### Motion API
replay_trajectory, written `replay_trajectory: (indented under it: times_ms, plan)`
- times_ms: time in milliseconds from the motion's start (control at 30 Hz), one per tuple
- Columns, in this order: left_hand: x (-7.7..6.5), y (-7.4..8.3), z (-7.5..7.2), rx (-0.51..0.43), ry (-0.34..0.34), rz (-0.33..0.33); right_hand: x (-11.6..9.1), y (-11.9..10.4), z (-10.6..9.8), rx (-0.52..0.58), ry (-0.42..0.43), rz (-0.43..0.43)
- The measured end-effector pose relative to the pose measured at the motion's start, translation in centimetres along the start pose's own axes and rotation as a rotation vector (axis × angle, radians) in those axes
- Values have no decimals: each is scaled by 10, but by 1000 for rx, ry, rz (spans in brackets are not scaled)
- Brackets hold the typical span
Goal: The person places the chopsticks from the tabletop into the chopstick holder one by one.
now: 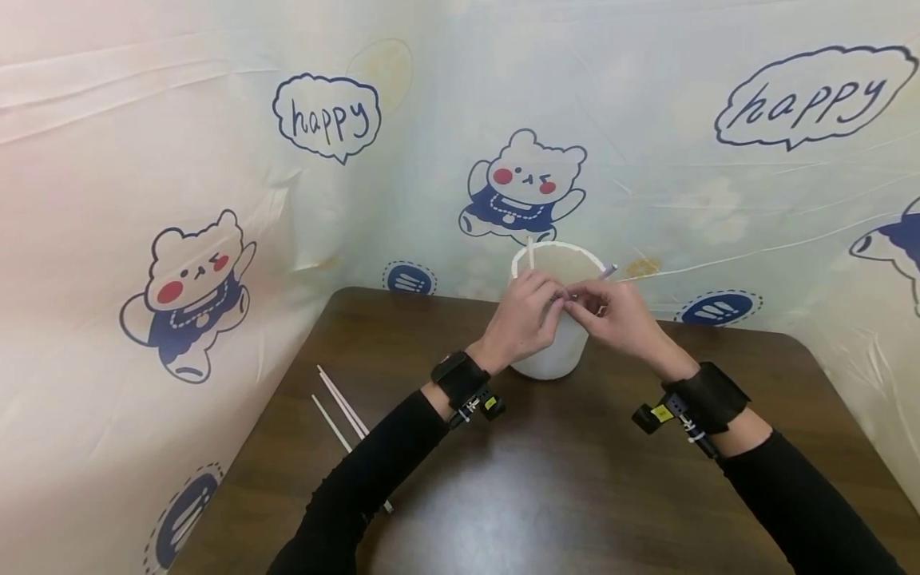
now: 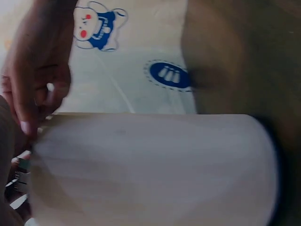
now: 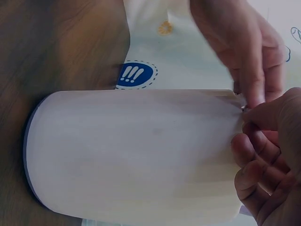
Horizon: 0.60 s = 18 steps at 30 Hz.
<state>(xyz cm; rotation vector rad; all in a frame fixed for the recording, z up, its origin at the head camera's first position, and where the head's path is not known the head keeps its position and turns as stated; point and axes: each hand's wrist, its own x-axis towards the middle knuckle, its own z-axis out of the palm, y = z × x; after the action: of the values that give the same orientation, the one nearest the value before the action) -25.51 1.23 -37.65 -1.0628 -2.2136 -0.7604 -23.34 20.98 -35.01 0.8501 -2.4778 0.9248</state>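
Observation:
A tall white bin (image 1: 549,359) stands near the table's back edge, and both hands meet over its near rim. The left hand (image 1: 528,315) and the right hand (image 1: 618,315) have curled fingers, their thumbs and forefingers pinching together at one spot. A small dark thing (image 3: 244,109) shows between those fingertips; I cannot tell its kind. Behind the left hand rises a thin pale stick (image 1: 531,254). Beside the right hand's knuckles a purple stick end (image 1: 609,271) pokes out. The hands hide the lower parts of both sticks.
Several thin sticks lie on the brown table (image 1: 546,479) at left: pale pink sticks (image 1: 343,402) and a whitish one (image 1: 331,421), partly under the left sleeve (image 1: 388,455). A printed curtain (image 1: 431,200) hangs close behind the table and on both sides.

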Motion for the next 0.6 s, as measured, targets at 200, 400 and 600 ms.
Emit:
replay_trajectory:
  times_ms: [200, 400, 600]
  plan:
    - [-3, 1, 3, 19, 15, 2, -3, 0, -2, 8, -22, 36]
    - [-5, 2, -7, -1, -20, 5, -7, -4, -5, -5, -15, 41]
    - [-14, -7, -43, 50, 12, 55, -14, -17, -6, 34, 61, -92]
